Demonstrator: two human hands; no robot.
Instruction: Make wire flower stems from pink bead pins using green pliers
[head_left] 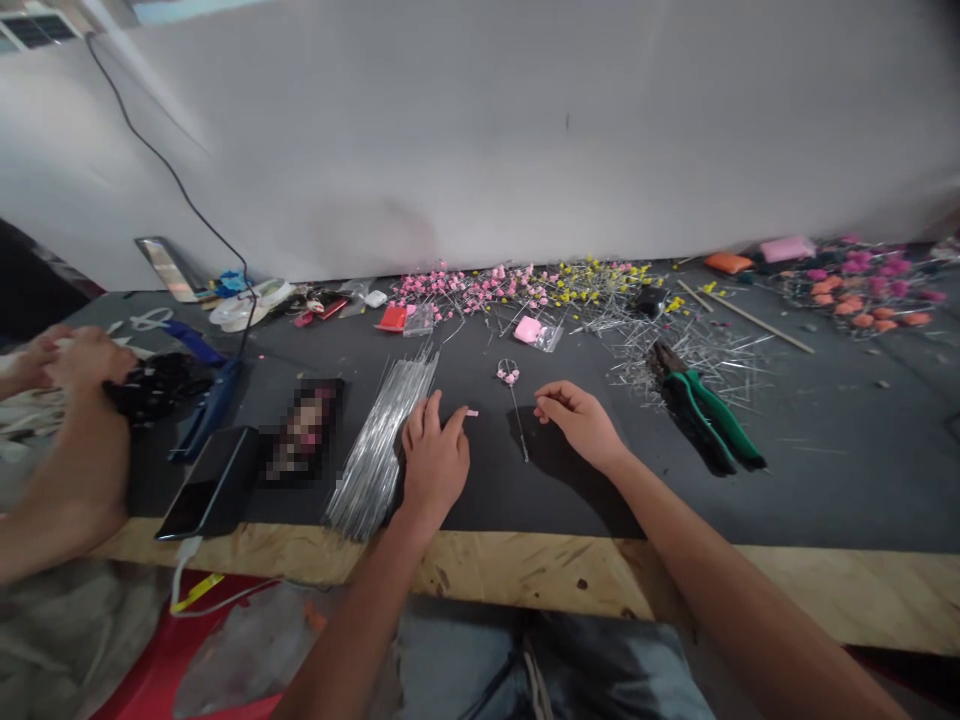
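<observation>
My left hand (436, 455) rests with its fingers apart beside a bundle of thin silvery wires (379, 440), its fingertips at the bundle's right edge. Just off its thumb tip lies a small pink piece of clay (472, 413). My right hand (581, 420) hovers over the dark tabletop with thumb and fingers pinched together; whatever it may hold is too small to make out. Between my hands a wire stem (517, 415) lies on the table, with a loop on top and small pink flower-like bits (508, 377) around it.
Green-handled pliers (709, 415) lie at the right by loose wires (727, 350). Pink-tipped stems (480, 288) and yellow-tipped stems (604, 280) line the back, with a pink clay packet (529, 329) before them. A phone (210, 480) and a co-worker's hands (86, 358) are at left.
</observation>
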